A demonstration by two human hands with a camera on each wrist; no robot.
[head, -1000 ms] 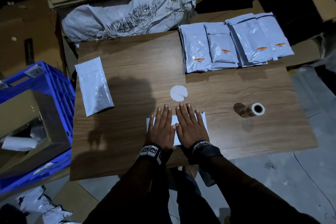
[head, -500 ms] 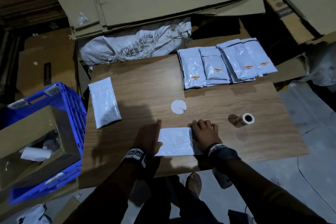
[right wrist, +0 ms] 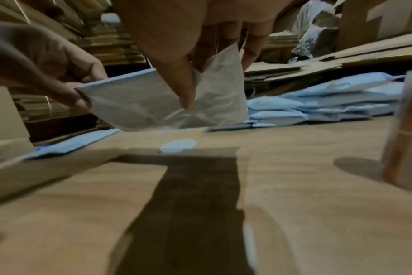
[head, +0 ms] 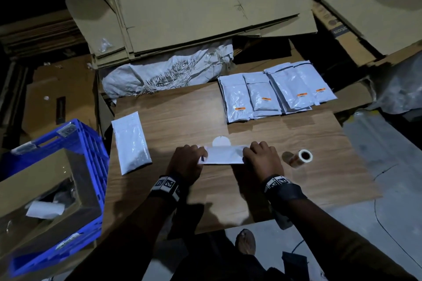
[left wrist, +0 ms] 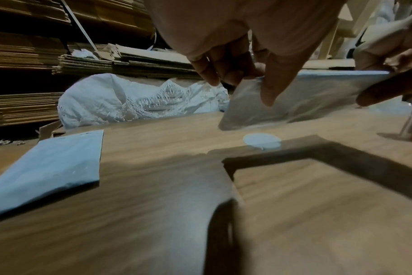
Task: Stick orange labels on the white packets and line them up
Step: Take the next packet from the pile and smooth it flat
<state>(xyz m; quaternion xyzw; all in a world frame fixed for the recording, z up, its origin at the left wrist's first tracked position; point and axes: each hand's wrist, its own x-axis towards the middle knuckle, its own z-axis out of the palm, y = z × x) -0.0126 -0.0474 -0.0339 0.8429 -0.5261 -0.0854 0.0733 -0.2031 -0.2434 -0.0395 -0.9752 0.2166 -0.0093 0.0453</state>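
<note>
Near the front edge of the wood-grain tabletop [head: 296, 189], head view: the flat white plastic packet [head: 222, 154] that lay pressed under both palms a second ago is now lifted off the surface, left hand [head: 186, 164] pinching its left end, right hand [head: 262, 159] its right end. Four labelled white packets [head: 274, 96] sit in a row at the far right; one unlabelled white packet [head: 131, 141] lies far left; the roll of orange labels [head: 301, 157] stands just right of the right hand. Left wrist view: thumb and fingers [left wrist: 274, 81] clamp the packet's edge, its shadow well below it. Right wrist view: thumb [right wrist: 179, 81] and fingers nip the other end. Judgement: smoothing finished; packet likely heading to the row, though no label is visible on it.
</note>
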